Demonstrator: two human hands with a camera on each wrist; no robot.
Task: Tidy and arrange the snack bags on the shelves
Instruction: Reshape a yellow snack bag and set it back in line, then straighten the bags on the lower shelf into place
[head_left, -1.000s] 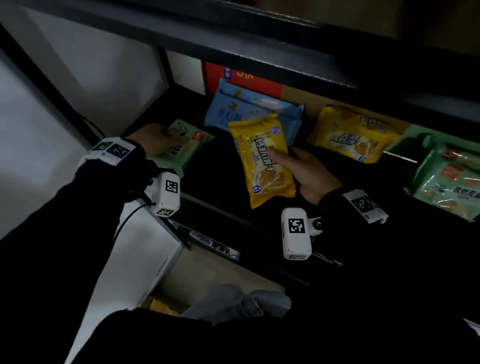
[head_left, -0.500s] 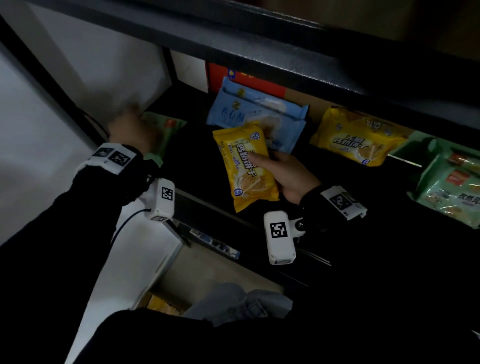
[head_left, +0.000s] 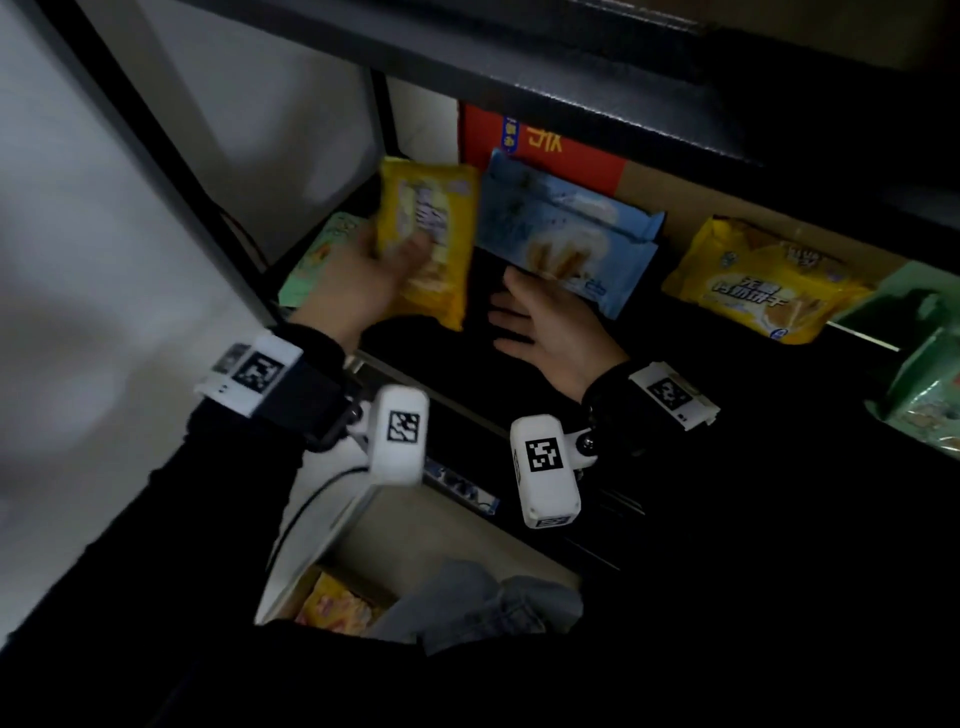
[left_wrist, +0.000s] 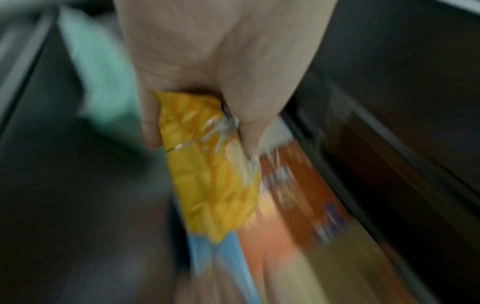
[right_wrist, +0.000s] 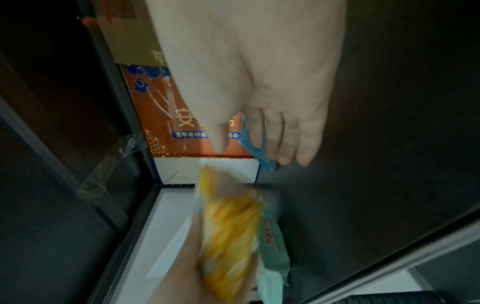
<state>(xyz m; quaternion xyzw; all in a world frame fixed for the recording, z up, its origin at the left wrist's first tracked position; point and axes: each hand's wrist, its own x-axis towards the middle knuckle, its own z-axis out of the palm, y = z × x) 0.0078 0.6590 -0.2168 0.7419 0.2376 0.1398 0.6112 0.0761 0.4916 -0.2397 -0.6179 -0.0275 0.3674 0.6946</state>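
Yellow snack bag (left_wrist: 207, 170) is gripped by left hand (left_wrist: 207, 61), clearest from its wrist; right hand (head_left: 550, 332) lies slack-fingered.

orange box (right_wrist: 166, 123) — "安"

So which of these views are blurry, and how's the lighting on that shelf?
Head view: dim under the upper shelf, left hand and its yellow bag motion-smeared, right hand fairly crisp. Left wrist view: heavily streaked, only the yellow bag's grip area readable. Right wrist view: the orange box print is sharp, yellow bag below blurred.
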